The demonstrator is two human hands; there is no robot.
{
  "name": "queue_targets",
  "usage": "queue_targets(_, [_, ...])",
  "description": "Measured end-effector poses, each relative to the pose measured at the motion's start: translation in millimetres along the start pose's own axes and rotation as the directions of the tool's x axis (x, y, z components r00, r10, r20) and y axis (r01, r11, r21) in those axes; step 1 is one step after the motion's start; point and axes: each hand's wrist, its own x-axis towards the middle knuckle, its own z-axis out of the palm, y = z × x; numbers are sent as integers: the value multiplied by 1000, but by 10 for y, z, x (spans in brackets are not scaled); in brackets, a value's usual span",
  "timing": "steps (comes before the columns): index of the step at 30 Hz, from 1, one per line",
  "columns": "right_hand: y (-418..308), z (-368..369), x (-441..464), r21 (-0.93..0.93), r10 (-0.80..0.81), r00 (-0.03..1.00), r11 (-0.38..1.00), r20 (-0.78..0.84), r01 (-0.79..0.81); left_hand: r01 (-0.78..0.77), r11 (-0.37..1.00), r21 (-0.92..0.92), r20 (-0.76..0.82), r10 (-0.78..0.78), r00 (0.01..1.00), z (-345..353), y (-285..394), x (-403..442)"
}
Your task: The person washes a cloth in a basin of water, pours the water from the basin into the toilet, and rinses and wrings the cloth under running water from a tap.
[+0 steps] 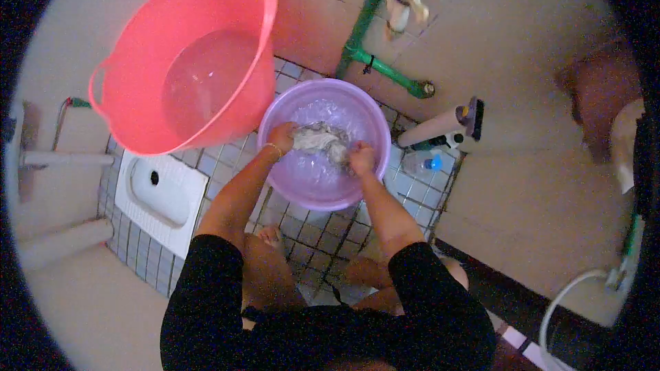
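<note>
A purple basin with water in it stands on the tiled floor in front of me. Over the water a wet, whitish-grey cloth stretches between my two hands. My left hand is closed round the cloth's left end, near the basin's left rim. At the right end, my right hand grips the same cloth with bent fingers. The cloth's underside and the fingertips are partly hidden.
A large pink tub holding water stands at the upper left, beside a white squat toilet. Green pipes run along the wall. Right of the basin are a brush and a blue-capped bottle. A white hose hangs lower right.
</note>
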Motion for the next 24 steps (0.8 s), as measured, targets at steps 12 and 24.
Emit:
queue_targets(12, [-443, -296, -179, -227, -378, 925, 898, 38, 377, -147, 793, 592, 146, 74, 986, 535, 205, 236])
queue_targets(24, [-241, -54, 211, -20, -17, 994, 1000, -108, 15, 370, 893, -258, 235, -313, 920, 913, -570, 569])
